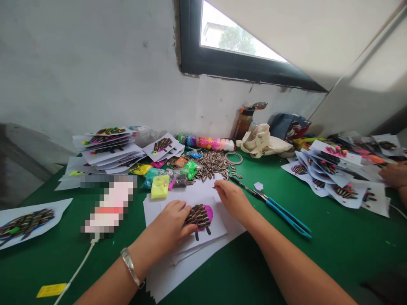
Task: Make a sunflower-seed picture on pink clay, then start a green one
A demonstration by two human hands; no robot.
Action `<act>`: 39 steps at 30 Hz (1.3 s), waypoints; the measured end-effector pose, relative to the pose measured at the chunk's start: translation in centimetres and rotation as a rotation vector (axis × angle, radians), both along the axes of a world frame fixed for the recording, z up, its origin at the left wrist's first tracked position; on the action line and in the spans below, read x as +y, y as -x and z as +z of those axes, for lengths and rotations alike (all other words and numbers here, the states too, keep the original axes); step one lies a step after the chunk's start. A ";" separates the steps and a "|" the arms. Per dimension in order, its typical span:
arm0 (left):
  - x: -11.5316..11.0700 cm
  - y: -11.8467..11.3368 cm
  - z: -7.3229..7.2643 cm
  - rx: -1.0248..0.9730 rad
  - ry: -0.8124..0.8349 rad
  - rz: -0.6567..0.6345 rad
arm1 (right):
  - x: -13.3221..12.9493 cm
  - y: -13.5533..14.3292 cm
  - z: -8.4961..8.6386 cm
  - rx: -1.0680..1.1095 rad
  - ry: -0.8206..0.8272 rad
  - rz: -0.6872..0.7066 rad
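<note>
My left hand lies on a white paper sheet, thumb and fingers apart, touching the left side of a magenta clay shape. Rows of striped sunflower seeds cover most of that shape, and dark legs are drawn below it. Just beyond the sheet, my right hand is closed in a pinch, with a small dark sunflower seed at its fingertips. A loose heap of sunflower seeds lies behind both hands. More sheets are stacked beneath the one under my left hand.
Clay packets sit left of the seeds. Blue-handled scissors and a tape ring lie rightward. Finished picture stacks stand left, others right. A bottle stands at the wall. Another person's hand shows far right.
</note>
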State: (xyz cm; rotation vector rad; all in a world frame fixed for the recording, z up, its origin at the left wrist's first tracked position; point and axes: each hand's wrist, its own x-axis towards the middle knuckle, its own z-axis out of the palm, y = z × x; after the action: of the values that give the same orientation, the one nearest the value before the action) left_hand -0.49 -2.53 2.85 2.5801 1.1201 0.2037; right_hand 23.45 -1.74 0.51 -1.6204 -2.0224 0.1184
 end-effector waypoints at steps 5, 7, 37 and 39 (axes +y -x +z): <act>0.0 -0.1 0.0 0.029 -0.032 -0.009 | -2.9 0.6 -0.2 0.366 0.096 0.104; 0.1 -0.1 0.0 0.031 -0.037 -0.018 | -3.1 1.0 -0.2 0.405 0.120 0.115; 0.0 -0.1 -0.1 0.003 -0.024 -0.011 | -2.7 1.9 -0.3 0.196 0.136 0.162; 0.0 -0.1 -0.2 0.002 -0.030 -0.003 | -2.7 1.9 -0.4 0.199 0.129 0.156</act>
State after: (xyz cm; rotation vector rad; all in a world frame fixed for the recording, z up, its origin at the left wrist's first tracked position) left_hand -0.39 -2.53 2.69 2.6092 1.1221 0.2186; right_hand 21.50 -4.44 0.13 -1.4599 -2.0179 0.4571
